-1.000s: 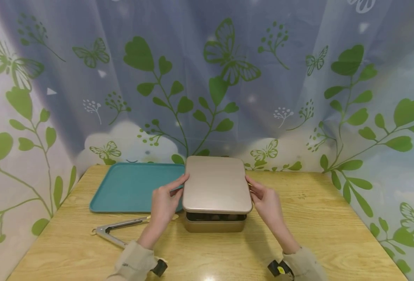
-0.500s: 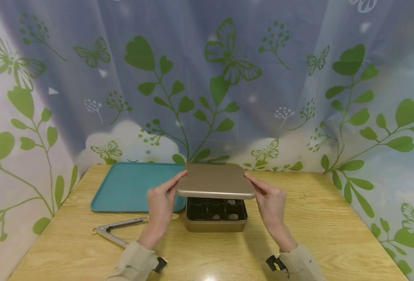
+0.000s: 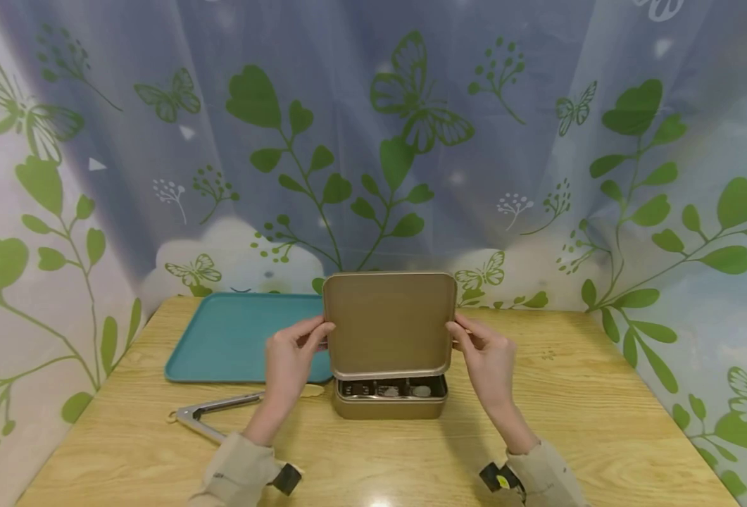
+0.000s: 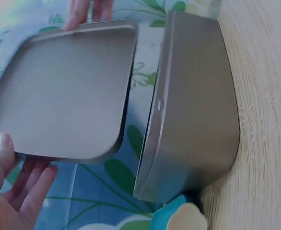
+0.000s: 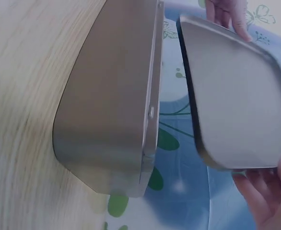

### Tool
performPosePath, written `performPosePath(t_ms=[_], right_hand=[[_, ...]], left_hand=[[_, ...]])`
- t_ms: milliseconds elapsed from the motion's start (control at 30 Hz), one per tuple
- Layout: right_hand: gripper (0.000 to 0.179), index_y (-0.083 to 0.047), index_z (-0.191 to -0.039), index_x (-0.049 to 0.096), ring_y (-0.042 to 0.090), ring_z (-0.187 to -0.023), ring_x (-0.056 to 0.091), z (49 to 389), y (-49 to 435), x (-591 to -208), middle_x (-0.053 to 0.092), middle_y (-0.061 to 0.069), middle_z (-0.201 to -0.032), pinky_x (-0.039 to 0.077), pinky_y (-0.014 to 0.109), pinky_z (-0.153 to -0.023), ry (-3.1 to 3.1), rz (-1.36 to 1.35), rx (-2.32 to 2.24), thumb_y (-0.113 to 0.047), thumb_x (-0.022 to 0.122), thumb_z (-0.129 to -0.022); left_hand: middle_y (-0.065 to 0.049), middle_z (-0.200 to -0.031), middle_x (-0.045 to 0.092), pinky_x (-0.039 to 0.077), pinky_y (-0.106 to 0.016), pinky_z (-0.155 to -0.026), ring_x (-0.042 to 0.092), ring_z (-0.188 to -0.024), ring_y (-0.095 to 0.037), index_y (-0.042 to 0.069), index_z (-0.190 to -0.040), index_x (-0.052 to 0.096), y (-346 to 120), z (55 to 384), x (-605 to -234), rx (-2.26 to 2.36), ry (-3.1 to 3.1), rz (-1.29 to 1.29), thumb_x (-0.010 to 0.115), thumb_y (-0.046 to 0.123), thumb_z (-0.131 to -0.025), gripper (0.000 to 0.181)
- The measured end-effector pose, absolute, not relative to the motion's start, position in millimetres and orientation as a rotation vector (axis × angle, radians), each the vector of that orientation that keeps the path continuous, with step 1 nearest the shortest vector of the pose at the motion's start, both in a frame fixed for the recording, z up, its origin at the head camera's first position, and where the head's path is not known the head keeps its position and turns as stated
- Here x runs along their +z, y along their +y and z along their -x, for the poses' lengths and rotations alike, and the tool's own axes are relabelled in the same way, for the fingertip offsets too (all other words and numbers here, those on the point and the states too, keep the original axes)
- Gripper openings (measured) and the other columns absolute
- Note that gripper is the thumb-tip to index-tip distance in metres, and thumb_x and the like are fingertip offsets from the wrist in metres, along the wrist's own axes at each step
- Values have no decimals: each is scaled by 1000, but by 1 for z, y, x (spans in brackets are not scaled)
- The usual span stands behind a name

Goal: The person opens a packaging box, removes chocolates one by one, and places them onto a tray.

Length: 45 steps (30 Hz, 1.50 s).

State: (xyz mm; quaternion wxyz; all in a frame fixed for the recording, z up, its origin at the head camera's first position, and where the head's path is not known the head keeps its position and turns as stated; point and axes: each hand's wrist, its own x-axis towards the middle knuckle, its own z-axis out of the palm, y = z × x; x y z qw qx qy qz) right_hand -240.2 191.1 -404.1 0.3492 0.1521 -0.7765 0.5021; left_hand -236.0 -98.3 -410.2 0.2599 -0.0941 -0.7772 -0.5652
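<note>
A gold-brown metal lid [image 3: 388, 324] is held tilted steeply above its square baking tin [image 3: 388, 408], its hollow underside facing me. My left hand [image 3: 291, 359] pinches the lid's left edge, thumb on the underside. At the opposite edge my right hand [image 3: 488, 359] grips it the same way. Both wrist views show the lid [image 4: 68, 91] apart from the tin [image 5: 107, 96]. Inside the tin is a dark divided insert [image 3: 405, 388] with pale pieces in some compartments; the lid hides the rear of it.
A teal tray [image 3: 246, 338] lies at the back left, reaching behind the lid. Metal tongs [image 3: 221, 403] with cream tips lie spread in front of it, partly behind my left forearm. The wooden table [image 3: 569, 408] meets a printed curtain [image 3: 506, 141] at the back.
The lid has come up off the tin and tipped from nearly flat to steep, so its underside now shows. Both hands moved with it. The tin, tray and tongs stayed put.
</note>
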Motion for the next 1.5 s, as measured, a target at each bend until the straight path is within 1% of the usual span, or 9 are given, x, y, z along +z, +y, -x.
performPosePath(t_ms=[133, 233, 367, 567, 733, 967, 1100, 1300, 1500], right_hand=[[27, 3, -116, 75, 31, -76, 76, 242, 193, -405, 74, 23, -104, 61, 30, -60, -2108, -295, 1497, -10, 74, -93], [32, 1, -123, 72, 24, -76, 76, 245, 195, -407, 74, 24, -104, 61, 30, -59, -2217, -199, 1581, -11, 73, -94], [39, -2, -133, 67, 15, -75, 74, 249, 199, -413, 73, 23, -104, 62, 34, -61, -2376, -119, 1659, -11, 71, -96], [46, 2, -143, 56, 18, -84, 72, 251, 204, -417, 67, 26, -116, 62, 37, -65, -2545, -118, 1784, -7, 65, -99], [49, 4, -147, 49, 25, -95, 70, 251, 204, -419, 60, 29, -126, 62, 41, -72, -2639, -131, 1808, -6, 62, -101], [52, 3, -150, 46, 28, -99, 69, 250, 205, -420, 57, 30, -131, 61, 43, -73, -2680, -147, 1793, -7, 61, -102], [52, 3, -150, 46, 30, -100, 69, 251, 208, -419, 56, 31, -133, 61, 42, -72, -2682, -145, 1775, -8, 61, -102], [50, 3, -148, 48, 31, -103, 69, 253, 227, -418, 57, 32, -134, 61, 36, -69, -2667, -114, 1747, -11, 62, -102], [50, 3, -147, 50, 30, -104, 68, 253, 253, -410, 58, 31, -134, 60, 32, -69, -2676, -57, 1642, -12, 63, -101]], left_hand=[[-19, -106, 75, 62, -32, -65, 76, -79, -25, 1, -119, 75, -98, 237, -412, -1688, -2199, 166, 72, 22, -94, 33], [-18, -105, 76, 62, -32, -64, 75, -78, -22, 3, -124, 72, -97, 240, -417, -1721, -2275, 117, 71, 22, -96, 34], [-18, -103, 76, 62, -33, -64, 75, -79, -22, 4, -134, 66, -99, 244, -423, -1776, -2352, 63, 71, 20, -97, 41], [-21, -112, 73, 62, -40, -73, 75, -89, -28, 2, -139, 60, -104, 246, -427, -1896, -2443, 42, 69, 14, -98, 44], [-24, -120, 69, 62, -38, -76, 71, -103, -32, -1, -140, 58, -106, 246, -426, -1952, -2468, 66, 66, 8, -98, 43], [-28, -130, 63, 61, -38, -79, 65, -115, -38, -5, -143, 53, -108, 241, -422, -1980, -2512, 115, 62, 4, -100, 45], [-29, -135, 59, 61, -37, -82, 64, -117, -38, -5, -145, 50, -107, 241, -423, -2014, -2510, 149, 62, 4, -100, 48], [-29, -138, 57, 60, -37, -85, 65, -116, -38, -6, -147, 49, -88, 242, -419, -2032, -2487, 219, 63, 1, -99, 50], [-29, -134, 60, 60, -39, -84, 67, -112, -38, -9, -143, 51, -55, 245, -409, -1985, -2456, 309, 62, -2, -98, 47]])
